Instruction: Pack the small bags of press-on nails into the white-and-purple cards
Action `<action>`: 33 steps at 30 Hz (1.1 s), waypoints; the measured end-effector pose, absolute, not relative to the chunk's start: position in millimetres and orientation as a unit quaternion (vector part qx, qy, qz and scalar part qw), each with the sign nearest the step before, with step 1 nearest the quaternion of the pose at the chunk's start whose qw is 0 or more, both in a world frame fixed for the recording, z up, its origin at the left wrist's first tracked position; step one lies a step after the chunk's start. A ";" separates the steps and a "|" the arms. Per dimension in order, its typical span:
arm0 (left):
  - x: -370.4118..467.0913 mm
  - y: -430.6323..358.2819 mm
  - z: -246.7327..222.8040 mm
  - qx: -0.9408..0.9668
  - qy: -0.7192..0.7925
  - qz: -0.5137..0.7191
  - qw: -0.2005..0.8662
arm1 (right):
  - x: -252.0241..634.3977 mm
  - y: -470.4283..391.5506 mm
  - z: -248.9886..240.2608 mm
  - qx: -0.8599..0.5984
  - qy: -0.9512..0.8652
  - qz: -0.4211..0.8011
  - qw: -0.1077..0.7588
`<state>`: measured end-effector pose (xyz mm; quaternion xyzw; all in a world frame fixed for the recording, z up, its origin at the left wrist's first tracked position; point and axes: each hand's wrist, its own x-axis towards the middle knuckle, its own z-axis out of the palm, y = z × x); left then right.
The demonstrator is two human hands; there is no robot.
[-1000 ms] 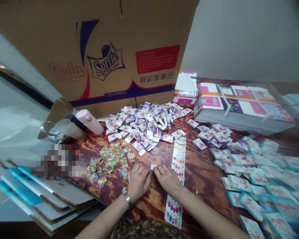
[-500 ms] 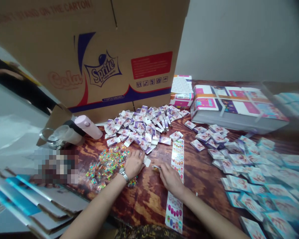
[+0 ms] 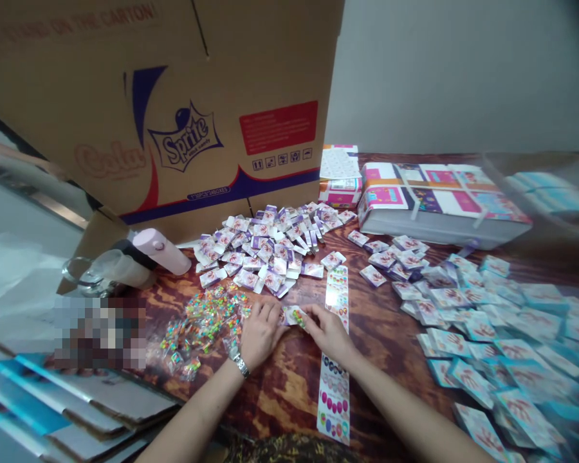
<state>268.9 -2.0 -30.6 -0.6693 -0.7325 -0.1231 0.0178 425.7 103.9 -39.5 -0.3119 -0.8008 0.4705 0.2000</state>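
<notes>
A dark, wood-grained table [image 3: 284, 392] carries a spread of small goods beneath a towering cardboard carton [image 3: 174, 116] printed "Cola" and "Sprite", which stands at the far edge, toward the left. To its right along that edge lies a strapped bundle [image 3: 444, 199] in pink, white and purple wrapping, with a smaller pink-and-white package [image 3: 340, 186] between the two. Flat cardboard pieces [image 3: 62, 405] overlap at the near left corner. Blue-and-white boxes [image 3: 516, 350] cover the right side, blurring toward the right edge, while a pile of purple-and-white boxes [image 3: 270, 247] sits before the carton. A pink bottle [image 3: 161, 251] leans near a cloudy plastic jug [image 3: 120, 268] toward the far left corner. Bagged, brightly colored candies [image 3: 212, 315] lie heaped left of center, and a long sticker strip [image 3: 334, 402] runs from the middle to near the front edge, passing under the right wrist.

At center, the left hand [image 3: 262, 331], a metal watch [image 3: 240, 362] on its wrist, closes its fingers on a small white-and-purple box [image 3: 284, 315]. The right hand [image 3: 329, 333] pinches a candy packet [image 3: 298, 317] at the box's right end.
</notes>
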 end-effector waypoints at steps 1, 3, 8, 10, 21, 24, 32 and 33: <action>271.3 -4.0 -30.2 -0.668 -0.732 -0.131 0.025 | 426.5 105.4 -40.0 -0.314 -0.796 0.483 0.188; 275.0 -6.2 -30.1 -0.675 -0.723 -0.139 0.043 | 428.2 108.2 -39.7 -0.309 -0.786 0.509 0.167; 280.7 -7.2 -29.7 -0.701 -0.702 -0.102 0.078 | 431.5 111.3 -29.4 -0.289 -0.793 0.513 0.157; 281.6 -8.4 -29.8 -0.713 -0.691 -0.084 0.088 | 432.4 113.4 -23.9 -0.274 -0.812 0.497 0.139; 291.6 -10.0 -31.4 -0.752 -0.654 -0.047 0.068 | 431.7 116.3 -29.0 -0.297 -0.815 0.488 0.097; 292.5 -6.3 -26.9 -0.739 -0.667 -0.091 0.023 | 435.9 113.4 -21.6 -0.248 -0.820 0.499 0.131; 297.3 -6.5 -21.3 -0.733 -0.647 -0.191 -0.094 | 444.1 115.2 -39.7 -0.265 -0.733 0.616 0.119; 298.1 -7.3 -22.6 -0.729 -0.650 -0.193 -0.098 | 443.5 111.9 -42.3 -0.279 -0.736 0.602 0.134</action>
